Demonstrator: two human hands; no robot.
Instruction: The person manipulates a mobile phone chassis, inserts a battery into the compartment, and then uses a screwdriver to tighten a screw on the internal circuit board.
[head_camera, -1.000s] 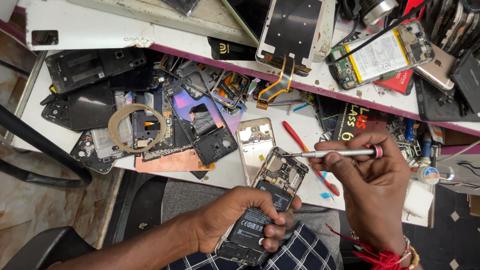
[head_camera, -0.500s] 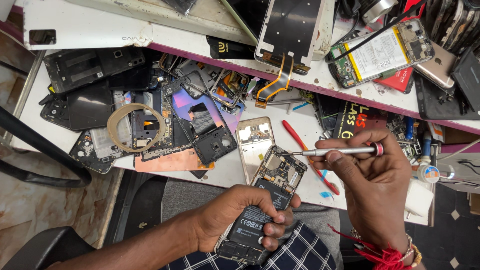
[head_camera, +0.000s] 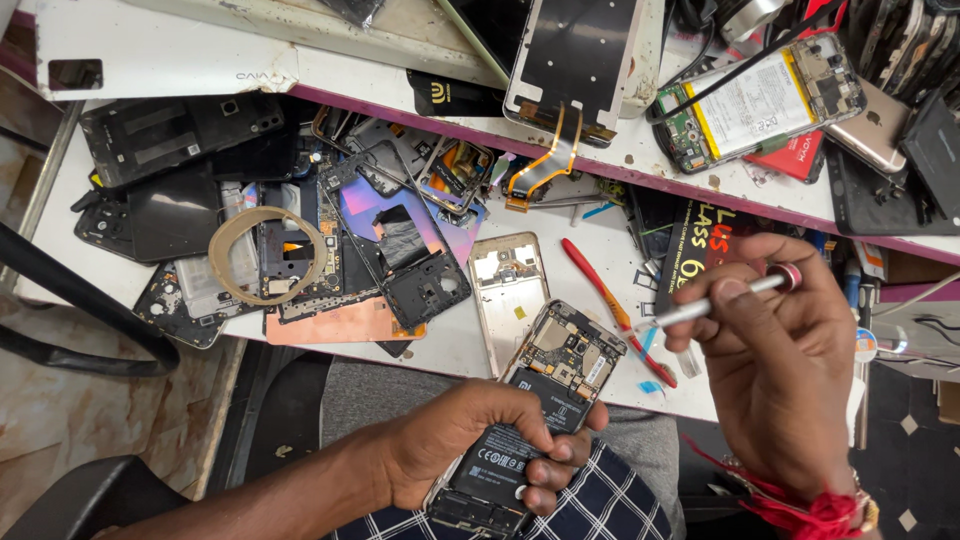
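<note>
Phone (head_camera: 540, 405) with its back removed lay braced over the worktop's (head_camera: 450, 345) near edge, clasped by the left hand (head_camera: 470, 440) so the right hand (head_camera: 790, 370), pinching a screwdriver (head_camera: 715, 300), could reach its board.

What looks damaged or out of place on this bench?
The phone in the left hand has its back off, board and battery exposed; the right hand holds a screwdriver above it. Loose back covers and frames lie heaped on the white table, with a ribbon cable dangling off the shelf edge.
</note>
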